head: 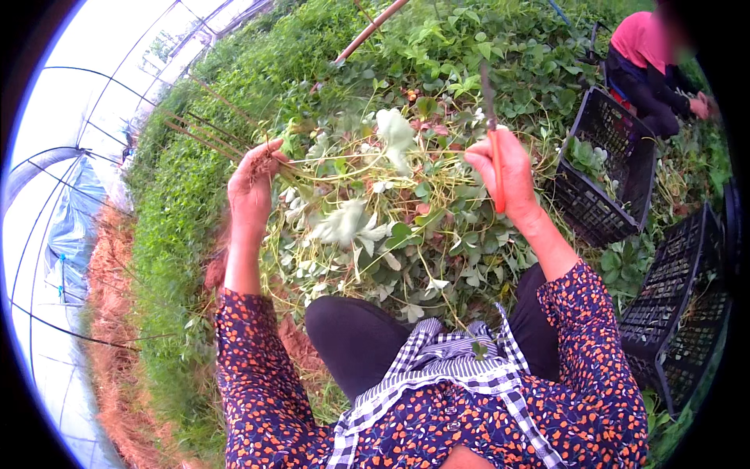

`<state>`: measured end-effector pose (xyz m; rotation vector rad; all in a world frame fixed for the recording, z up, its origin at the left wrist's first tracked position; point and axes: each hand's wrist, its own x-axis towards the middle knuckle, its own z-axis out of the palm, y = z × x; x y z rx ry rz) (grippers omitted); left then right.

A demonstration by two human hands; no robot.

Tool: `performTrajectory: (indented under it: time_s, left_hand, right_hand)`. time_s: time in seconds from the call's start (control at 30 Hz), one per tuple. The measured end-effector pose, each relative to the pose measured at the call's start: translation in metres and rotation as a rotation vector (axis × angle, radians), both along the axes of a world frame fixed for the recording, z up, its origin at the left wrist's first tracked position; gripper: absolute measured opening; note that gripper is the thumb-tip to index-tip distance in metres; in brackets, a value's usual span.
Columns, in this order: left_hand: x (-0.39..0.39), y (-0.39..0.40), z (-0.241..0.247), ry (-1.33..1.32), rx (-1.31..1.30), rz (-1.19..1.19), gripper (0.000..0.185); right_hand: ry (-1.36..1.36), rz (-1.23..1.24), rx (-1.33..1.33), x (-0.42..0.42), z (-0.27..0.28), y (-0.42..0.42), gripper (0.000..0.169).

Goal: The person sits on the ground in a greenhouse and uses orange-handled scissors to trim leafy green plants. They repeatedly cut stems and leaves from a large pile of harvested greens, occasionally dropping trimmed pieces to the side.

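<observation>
My left hand (253, 179) grips the root end of an uprooted leafy plant, likely strawberry, with soil-brown roots (261, 163) showing at the fingers. Its pale stems (334, 170) stretch rightward, ending in blurred leaves (395, 133). In my right hand (515, 170) is a tool with an orange handle (498, 170) and a narrow dark blade (487, 91) pointing away from me; whether it is a knife or scissors is unclear. A thin runner (433, 152) is drawn taut between both hands, its right end at my right fingertips. Beneath lies a heap of leafy runners (375, 234).
Black plastic crates stand on the right: one (609, 205) has some leaves inside, another (668, 293) is nearer me. Beyond them a person in pink (636, 41) crouches. A reddish pole (375, 26) slants at the top. Greenhouse film (76, 205) curves along the left.
</observation>
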<state>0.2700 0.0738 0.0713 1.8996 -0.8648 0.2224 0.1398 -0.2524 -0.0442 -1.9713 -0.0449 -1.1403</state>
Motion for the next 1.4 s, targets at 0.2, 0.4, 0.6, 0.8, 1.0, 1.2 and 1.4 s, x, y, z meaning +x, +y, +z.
performTrajectory:
  time_s: [0.2, 0.4, 0.6, 0.8, 1.0, 1.2, 1.4]
  left_hand:
    - [-0.027, -0.044, -0.010, 0.490, -0.029, -0.097, 0.031]
    - [-0.028, -0.071, -0.033, 1.018, 0.017, -0.189, 0.031]
    - [-0.019, -0.074, -0.053, 1.088, -0.059, -0.192, 0.023]
    - [0.003, -0.060, -0.053, 0.860, 0.066, -0.007, 0.021]
    - [0.006, -0.059, -0.038, 0.801, 0.050, -0.016, 0.018]
    - [-0.006, -0.061, -0.027, 0.721, 0.098, -0.002, 0.021]
    - [-0.003, -0.051, -0.025, 0.608, 0.168, 0.052, 0.019]
  right_hand:
    - [-0.104, -0.295, -0.130, 0.013, -0.018, -0.046, 0.014]
    - [-0.044, -0.460, -0.160, 0.019, -0.030, -0.075, 0.016]
    - [0.143, -0.513, -0.135, 0.013, -0.033, -0.084, 0.016]
    - [0.037, -0.308, -0.135, -0.007, -0.001, -0.044, 0.025]
    - [0.006, -0.077, -0.229, -0.030, 0.016, 0.007, 0.022]
    - [0.193, -0.421, -0.190, -0.015, -0.005, -0.043, 0.022]
    - [0.543, 0.282, 0.518, -0.034, 0.011, -0.008, 0.030]
